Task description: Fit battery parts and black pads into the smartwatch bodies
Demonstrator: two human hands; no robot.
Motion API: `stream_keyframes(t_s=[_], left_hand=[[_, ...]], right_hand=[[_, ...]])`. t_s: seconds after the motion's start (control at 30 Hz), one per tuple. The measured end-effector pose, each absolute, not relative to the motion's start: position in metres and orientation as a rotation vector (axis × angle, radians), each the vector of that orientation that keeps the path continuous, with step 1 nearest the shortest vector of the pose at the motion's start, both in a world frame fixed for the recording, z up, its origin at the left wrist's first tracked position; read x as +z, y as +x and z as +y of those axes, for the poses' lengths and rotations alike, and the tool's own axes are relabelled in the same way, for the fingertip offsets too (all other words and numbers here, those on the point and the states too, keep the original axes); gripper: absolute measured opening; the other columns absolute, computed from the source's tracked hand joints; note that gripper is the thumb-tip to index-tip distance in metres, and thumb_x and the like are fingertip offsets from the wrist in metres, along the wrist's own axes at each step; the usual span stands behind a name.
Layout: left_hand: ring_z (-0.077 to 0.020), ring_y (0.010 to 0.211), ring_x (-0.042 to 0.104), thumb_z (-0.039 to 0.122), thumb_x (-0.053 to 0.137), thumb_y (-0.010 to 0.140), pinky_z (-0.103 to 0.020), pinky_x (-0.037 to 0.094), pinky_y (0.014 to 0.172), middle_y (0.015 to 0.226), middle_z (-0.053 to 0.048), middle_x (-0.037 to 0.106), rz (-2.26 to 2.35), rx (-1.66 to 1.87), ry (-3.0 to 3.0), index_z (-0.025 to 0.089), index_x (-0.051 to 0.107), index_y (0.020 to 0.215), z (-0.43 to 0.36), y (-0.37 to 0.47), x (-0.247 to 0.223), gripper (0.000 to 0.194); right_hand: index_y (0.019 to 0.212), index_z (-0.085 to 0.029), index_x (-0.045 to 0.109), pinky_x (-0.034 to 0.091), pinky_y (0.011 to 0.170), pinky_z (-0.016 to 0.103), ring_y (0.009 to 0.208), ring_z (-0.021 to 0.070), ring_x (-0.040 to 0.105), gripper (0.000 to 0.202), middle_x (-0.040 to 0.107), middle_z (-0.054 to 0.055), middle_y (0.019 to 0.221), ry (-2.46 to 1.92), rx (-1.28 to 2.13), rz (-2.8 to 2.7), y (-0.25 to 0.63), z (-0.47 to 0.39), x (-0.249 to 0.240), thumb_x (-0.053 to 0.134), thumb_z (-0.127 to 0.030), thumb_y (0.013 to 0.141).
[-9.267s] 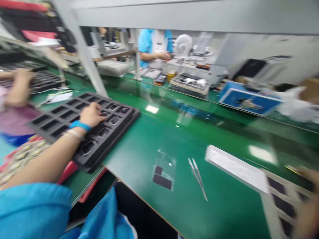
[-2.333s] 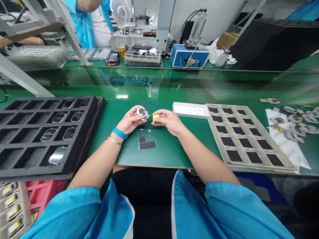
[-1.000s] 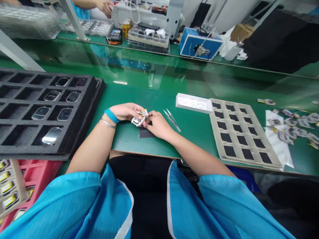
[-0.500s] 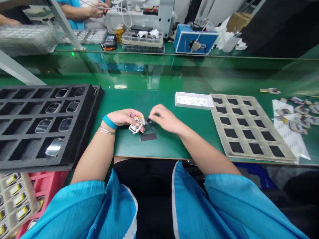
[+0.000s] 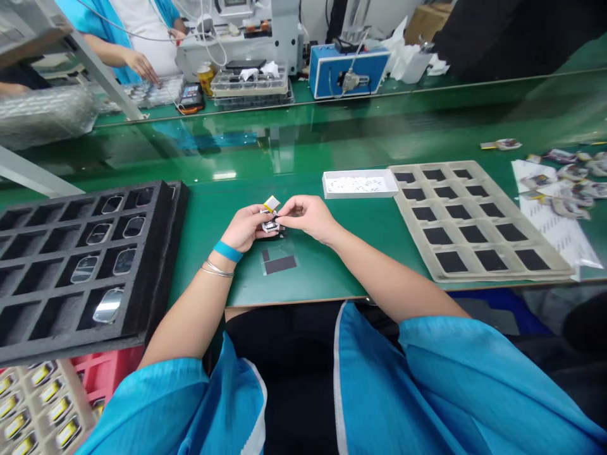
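Note:
My left hand (image 5: 243,229) is closed around a small watch-like electronic casing (image 5: 270,225), silver-white, held above the green bench. A flat battery (image 5: 272,203) with a yellow edge sticks up from its far side. My right hand (image 5: 310,218) pinches at the casing's right side, where a small black piece (image 5: 275,217) shows at the fingertips; its exact shape is hidden. Nearer me, a clear film with a black rectangular sticker (image 5: 281,265) lies flat on the bench.
On the left stands a black foam tray (image 5: 156,265) holding several watch-like casings. A white box (image 5: 360,193) of tiny pieces adjoins a beige compartment tray (image 5: 412,253) with black pads. Loose electronic parts (image 5: 569,189) lie far right. A co-worker's hand (image 5: 142,66) shows across the bench.
My left hand has moved right and away from me with the casing, and the battery now stands out from it. My right fingers have come to the casing. The view has shifted.

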State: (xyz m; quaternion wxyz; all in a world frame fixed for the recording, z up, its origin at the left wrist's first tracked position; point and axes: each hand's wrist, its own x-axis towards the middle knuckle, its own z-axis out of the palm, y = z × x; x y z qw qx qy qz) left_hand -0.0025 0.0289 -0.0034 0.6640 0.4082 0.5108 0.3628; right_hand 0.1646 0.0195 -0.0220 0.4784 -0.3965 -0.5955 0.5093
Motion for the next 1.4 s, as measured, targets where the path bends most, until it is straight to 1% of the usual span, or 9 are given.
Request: stream_keyframes(t_s=[0.17, 0.27, 0.53, 0.77, 0.83, 1.03, 1.23, 1.4], left_hand=[[-0.0131, 0.053, 0.066, 0.006, 0.064, 0.068, -0.021, 0.056, 0.05, 0.06, -0.001, 0.065, 1.172, 0.822, 0.964, 0.011, 0.061, 0.078, 0.0244, 0.0012, -0.0018, 0.012], [-0.0131, 0.052, 0.066, 0.006, 0.064, 0.067, -0.021, 0.056, 0.049, 0.06, -0.001, 0.064, 1.166, 0.822, 0.967, 0.011, 0.062, 0.078, 0.0243, 0.0018, -0.0019, 0.012], [-0.0125, 0.051, 0.065, 0.005, 0.066, 0.068, -0.021, 0.057, 0.049, 0.058, 0.0, 0.063, 1.16, 0.812, 0.965, 0.011, 0.061, 0.077, 0.0251, 0.0014, -0.0024, 0.012], [-0.0121, 0.049, 0.064, 0.008, 0.073, 0.068, -0.021, 0.056, 0.049, 0.058, 0.0, 0.063, 1.14, 0.809, 0.968, 0.011, 0.059, 0.075, 0.0257, 0.0008, -0.0051, 0.016], [-0.0119, 0.049, 0.064, 0.007, 0.072, 0.069, -0.021, 0.056, 0.049, 0.057, 0.0, 0.063, 1.139, 0.814, 0.965, 0.011, 0.058, 0.075, 0.0259, 0.0008, -0.0052, 0.015], [-0.0124, 0.049, 0.065, 0.006, 0.072, 0.068, -0.021, 0.056, 0.049, 0.059, 0.0, 0.064, 1.142, 0.815, 0.961, 0.011, 0.059, 0.078, 0.0251, 0.0009, -0.0038, 0.016], [-0.012, 0.052, 0.065, 0.007, 0.071, 0.067, -0.022, 0.057, 0.051, 0.06, 0.001, 0.064, 1.156, 0.828, 0.973, 0.012, 0.06, 0.078, 0.0253, 0.001, -0.0046, 0.016], [-0.0101, 0.052, 0.062, 0.008, 0.074, 0.066, -0.022, 0.057, 0.052, 0.06, 0.001, 0.063, 1.152, 0.867, 0.983, 0.012, 0.059, 0.075, 0.026, 0.0, -0.0041, 0.018]], right_hand=[[0.07, -0.017, 0.065, 0.051, 0.067, 0.028, 0.067, 0.0138, 0.063, 0.012, 0.07, 0.0, 0.072, -1.021, 1.04, -1.628, 0.1641, 0.0181, -0.0209, 0.075, -0.024, 0.067], [0.073, -0.017, 0.064, 0.051, 0.069, 0.028, 0.069, 0.0137, 0.064, 0.01, 0.07, 0.0, 0.074, -1.052, 1.004, -1.688, 0.1641, 0.0183, -0.0211, 0.072, -0.021, 0.069], [0.076, -0.018, 0.062, 0.051, 0.071, 0.028, 0.071, 0.0143, 0.064, 0.01, 0.07, 0.0, 0.077, -1.065, 0.998, -1.718, 0.1635, 0.0185, -0.0241, 0.071, -0.019, 0.07], [0.074, -0.019, 0.061, 0.05, 0.073, 0.028, 0.073, 0.0143, 0.064, 0.006, 0.07, -0.001, 0.077, -1.096, 0.885, -1.794, 0.1628, 0.017, -0.0251, 0.067, -0.018, 0.073], [0.075, -0.019, 0.06, 0.05, 0.073, 0.028, 0.073, 0.0145, 0.065, 0.008, 0.07, -0.001, 0.077, -1.09, 0.885, -1.783, 0.1627, 0.0165, -0.0254, 0.067, -0.018, 0.073], [0.084, -0.022, 0.046, 0.05, 0.077, 0.029, 0.074, 0.0149, 0.067, 0.03, 0.072, -0.003, 0.078, -1.089, 0.994, -1.697, 0.163, 0.0155, -0.0242, 0.072, -0.019, 0.069], [0.084, -0.023, 0.044, 0.05, 0.078, 0.031, 0.075, 0.0155, 0.067, 0.03, 0.071, -0.002, 0.079, -1.091, 0.959, -1.689, 0.162, 0.0154, -0.0257, 0.071, -0.021, 0.07], [0.083, -0.024, 0.043, 0.05, 0.08, 0.031, 0.077, 0.0162, 0.067, 0.025, 0.067, -0.003, 0.079, -1.113, 0.777, -1.678, 0.1547, 0.0095, -0.0288, 0.067, -0.02, 0.074]])
